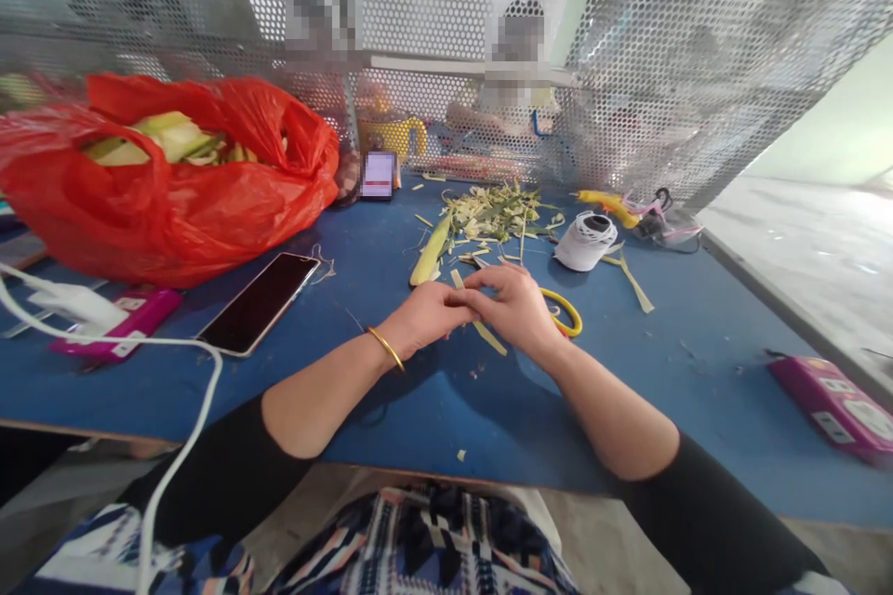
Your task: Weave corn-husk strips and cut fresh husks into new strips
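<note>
My left hand (427,316), with a gold bangle at the wrist, and my right hand (514,305) meet over the blue table with fingertips pressed together. Between them is a pale strip of husk (492,338); one end pokes out toward me and the other away from me. Just beyond the hands lies a longer green-yellow husk piece (431,253). Behind it spreads a pile of husk scraps (499,210). Partly hidden by my right hand are scissors with yellow handles (573,316). A white spool of thread (587,240) stands to the right of the pile.
A red plastic bag (230,232) full of husks fills the left. Nearby are a dark phone (261,302), a magenta power strip (132,321) with a white cable, and another phone (378,175). A yellow glue gun (610,204) and magenta power strip (830,404) lie right. Perforated metal screens close the back.
</note>
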The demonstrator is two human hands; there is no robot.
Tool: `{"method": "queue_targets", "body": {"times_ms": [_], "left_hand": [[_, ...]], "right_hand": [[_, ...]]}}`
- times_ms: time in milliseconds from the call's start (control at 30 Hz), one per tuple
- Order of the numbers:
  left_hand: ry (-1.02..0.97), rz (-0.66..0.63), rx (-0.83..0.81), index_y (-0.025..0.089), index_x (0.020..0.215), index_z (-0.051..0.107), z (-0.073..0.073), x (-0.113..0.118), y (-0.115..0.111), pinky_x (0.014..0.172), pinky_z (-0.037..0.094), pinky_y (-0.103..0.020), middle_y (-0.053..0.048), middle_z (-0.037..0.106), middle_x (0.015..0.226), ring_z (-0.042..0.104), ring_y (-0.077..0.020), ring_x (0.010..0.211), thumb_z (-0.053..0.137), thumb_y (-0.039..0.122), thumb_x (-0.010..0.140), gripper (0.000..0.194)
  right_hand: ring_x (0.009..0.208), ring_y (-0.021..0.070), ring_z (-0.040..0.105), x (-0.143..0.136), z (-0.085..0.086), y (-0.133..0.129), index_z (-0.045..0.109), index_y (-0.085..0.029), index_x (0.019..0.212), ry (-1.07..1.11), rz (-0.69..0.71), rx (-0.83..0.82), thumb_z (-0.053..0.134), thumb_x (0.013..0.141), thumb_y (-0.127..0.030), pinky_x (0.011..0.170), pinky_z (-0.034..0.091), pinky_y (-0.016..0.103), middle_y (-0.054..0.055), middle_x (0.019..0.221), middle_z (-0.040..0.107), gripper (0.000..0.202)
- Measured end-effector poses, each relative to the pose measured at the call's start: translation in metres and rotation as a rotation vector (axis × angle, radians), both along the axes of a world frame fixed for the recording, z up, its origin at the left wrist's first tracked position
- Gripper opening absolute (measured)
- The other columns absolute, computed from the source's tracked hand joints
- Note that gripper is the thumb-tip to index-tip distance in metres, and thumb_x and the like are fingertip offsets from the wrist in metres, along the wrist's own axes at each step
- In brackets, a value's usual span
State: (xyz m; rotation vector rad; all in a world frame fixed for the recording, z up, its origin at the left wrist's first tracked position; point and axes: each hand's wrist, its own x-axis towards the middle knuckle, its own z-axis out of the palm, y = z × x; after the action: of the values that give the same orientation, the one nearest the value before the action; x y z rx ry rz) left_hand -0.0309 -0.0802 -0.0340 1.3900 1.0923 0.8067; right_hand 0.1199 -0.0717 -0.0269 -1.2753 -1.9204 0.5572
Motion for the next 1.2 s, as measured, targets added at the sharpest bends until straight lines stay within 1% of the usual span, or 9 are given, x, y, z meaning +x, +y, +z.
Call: {"method": "queue_targets", "body": {"times_ms": [167, 267, 433, 500, 633, 767, 867, 1033, 1200], "left_hand": [[-0.016, -0.021, 0.045, 0.019, 0.043, 0.058, 0.0, 0.001, -0.001, 0.043, 0.026, -0.022, 0.003, 0.043, 0.039, 0.036, -0.0075, 0.04, 0.077, 0.026, 0.073, 0.036], [-0.059, -0.054, 0.024, 0.018, 0.04, 0.053, 0.003, 0.0, -0.001, 0.046, 0.03, -0.022, 0.003, 0.046, 0.04, 0.04, -0.0072, 0.041, 0.081, 0.032, 0.071, 0.044], [-0.247, 0.093, -0.146, 0.015, 0.063, 0.071, 0.009, -0.004, 0.003, 0.048, 0.037, -0.021, 0.0, 0.058, 0.05, 0.047, -0.008, 0.044, 0.079, 0.044, 0.076, 0.032], [-0.319, 0.154, -0.185, 0.014, 0.07, 0.073, 0.01, -0.006, 0.005, 0.048, 0.039, -0.022, -0.003, 0.063, 0.055, 0.051, -0.0089, 0.046, 0.076, 0.048, 0.078, 0.036], [-0.321, 0.242, -0.191, 0.013, 0.065, 0.07, 0.009, -0.007, 0.008, 0.048, 0.041, -0.021, -0.003, 0.064, 0.056, 0.053, -0.0084, 0.046, 0.078, 0.041, 0.078, 0.032], [-0.288, 0.29, -0.175, 0.013, 0.065, 0.07, 0.006, -0.004, 0.01, 0.048, 0.041, -0.019, 0.001, 0.06, 0.052, 0.051, -0.0067, 0.044, 0.085, 0.028, 0.071, 0.022], [-0.389, 0.316, -0.257, 0.013, 0.065, 0.068, 0.008, -0.006, 0.011, 0.046, 0.04, -0.018, 0.001, 0.059, 0.052, 0.05, -0.0063, 0.044, 0.08, 0.022, 0.076, 0.019], [-0.709, 0.2, -0.538, 0.014, 0.074, 0.064, 0.016, -0.011, 0.011, 0.044, 0.04, -0.016, 0.005, 0.052, 0.053, 0.046, -0.0047, 0.042, 0.066, 0.017, 0.088, 0.015], [-0.819, 0.108, -0.616, 0.014, 0.078, 0.062, 0.015, -0.013, 0.01, 0.041, 0.037, -0.014, 0.006, 0.049, 0.053, 0.043, -0.0035, 0.039, 0.058, 0.017, 0.095, 0.017]], "right_hand": [[0.065, 0.0156, 0.054, -0.005, -0.006, -0.002, 0.057, -0.023, 0.058, 0.15, -0.1, -0.036, 0.064, 0.076, -0.026, 0.068, 0.042, 0.03, -0.001, 0.064, 0.063, 0.02], [0.065, 0.0164, 0.054, -0.004, -0.008, -0.001, 0.053, -0.023, 0.058, 0.197, -0.151, -0.006, 0.062, 0.077, -0.03, 0.066, 0.042, 0.03, 0.0, 0.064, 0.062, 0.022], [0.089, 0.0225, 0.061, 0.008, 0.002, 0.004, 0.068, -0.023, 0.082, 0.226, -0.227, 0.132, 0.061, 0.081, -0.039, 0.079, 0.045, 0.033, 0.006, 0.092, 0.073, 0.018], [0.081, 0.0211, 0.06, 0.012, 0.007, 0.005, 0.067, -0.022, 0.079, 0.198, -0.245, 0.075, 0.059, 0.084, -0.047, 0.073, 0.043, 0.032, 0.005, 0.082, 0.07, 0.027], [0.061, 0.0153, 0.048, 0.012, 0.009, 0.0, 0.06, -0.021, 0.061, 0.05, -0.099, -0.125, 0.059, 0.083, -0.054, 0.06, 0.035, 0.028, -0.001, 0.057, 0.056, 0.039], [0.06, 0.0142, 0.046, 0.005, 0.007, -0.005, 0.057, -0.022, 0.059, 0.03, -0.023, -0.054, 0.061, 0.081, -0.043, 0.058, 0.034, 0.027, -0.001, 0.058, 0.057, 0.031], [0.066, 0.016, 0.053, 0.005, 0.007, -0.003, 0.062, -0.021, 0.062, 0.15, -0.006, -0.048, 0.059, 0.084, -0.049, 0.064, 0.041, 0.028, 0.001, 0.064, 0.062, 0.035], [0.086, 0.0227, 0.066, 0.012, 0.007, 0.008, 0.072, -0.02, 0.081, 0.477, -0.085, -0.155, 0.058, 0.082, -0.063, 0.083, 0.049, 0.034, 0.007, 0.083, 0.074, 0.045], [0.081, 0.0201, 0.064, 0.006, 0.0, 0.005, 0.074, -0.021, 0.079, 0.315, 0.09, -0.202, 0.068, 0.076, -0.047, 0.08, 0.047, 0.032, 0.003, 0.082, 0.075, 0.028]]}}
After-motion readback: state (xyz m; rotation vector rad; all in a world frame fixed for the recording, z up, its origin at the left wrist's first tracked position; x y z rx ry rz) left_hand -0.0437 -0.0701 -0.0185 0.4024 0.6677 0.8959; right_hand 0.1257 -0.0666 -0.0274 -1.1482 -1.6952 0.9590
